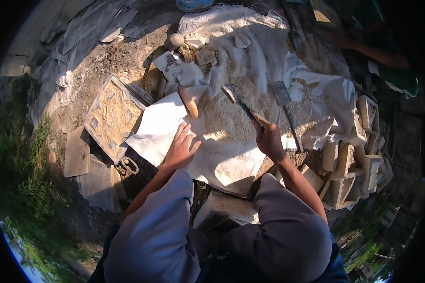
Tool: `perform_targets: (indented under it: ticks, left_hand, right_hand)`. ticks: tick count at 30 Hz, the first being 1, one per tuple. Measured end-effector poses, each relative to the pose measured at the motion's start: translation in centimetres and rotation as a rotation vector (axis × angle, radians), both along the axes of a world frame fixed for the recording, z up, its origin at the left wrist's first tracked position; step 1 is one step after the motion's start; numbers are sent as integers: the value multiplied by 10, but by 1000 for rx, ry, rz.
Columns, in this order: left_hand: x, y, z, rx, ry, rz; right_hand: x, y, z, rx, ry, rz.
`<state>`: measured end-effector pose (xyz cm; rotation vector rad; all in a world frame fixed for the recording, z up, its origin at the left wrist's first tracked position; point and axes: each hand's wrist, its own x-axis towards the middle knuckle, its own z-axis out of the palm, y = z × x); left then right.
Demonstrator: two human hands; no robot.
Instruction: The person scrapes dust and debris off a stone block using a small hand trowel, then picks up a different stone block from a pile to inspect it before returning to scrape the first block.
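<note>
My right hand [270, 137] is closed around the dark handle of a tool [242, 104] with a short, flat, pale-edged head; its exact kind is unclear. The tool's head is over a heap of sandy powder [226, 120] on a white woven sack [229, 165]. My left hand [180, 147] lies on the sack with fingers stretched out, holding nothing. Just beyond those fingertips lies a trowel [188, 100] with a wooden handle and a flat, powder-smeared blade. To the right of the powder rests a flat-bladed, long-handled tool [289, 111].
A square slab mould [115, 115] with grey chips set in yellowish material lies at left, beside plain slabs [78, 153]. Pale angular blocks [347, 170] are stacked at right. Stones [205, 57] sit at the back. At upper right, another person's arm [378, 54] reaches in.
</note>
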<state>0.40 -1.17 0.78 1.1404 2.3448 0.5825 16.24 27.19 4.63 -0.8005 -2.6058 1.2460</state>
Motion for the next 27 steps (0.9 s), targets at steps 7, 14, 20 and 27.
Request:
perform_targets:
  ticks: [7, 14, 20, 27]
  left_hand:
    - [-6, 4, -4, -4, 75, -46]
    - [-2, 6, 1, 5, -2, -18]
    - [-2, -2, -4, -6, 48, -36]
    - [-2, 7, 0, 13, 0, -6]
  right_hand:
    - [21, 5, -51, 101, -93, 104]
    - [8, -6, -10, 120, 170, -22]
    - [9, 3, -11, -49, -236, 107]
    - [19, -2, -2, 20, 48, -33]
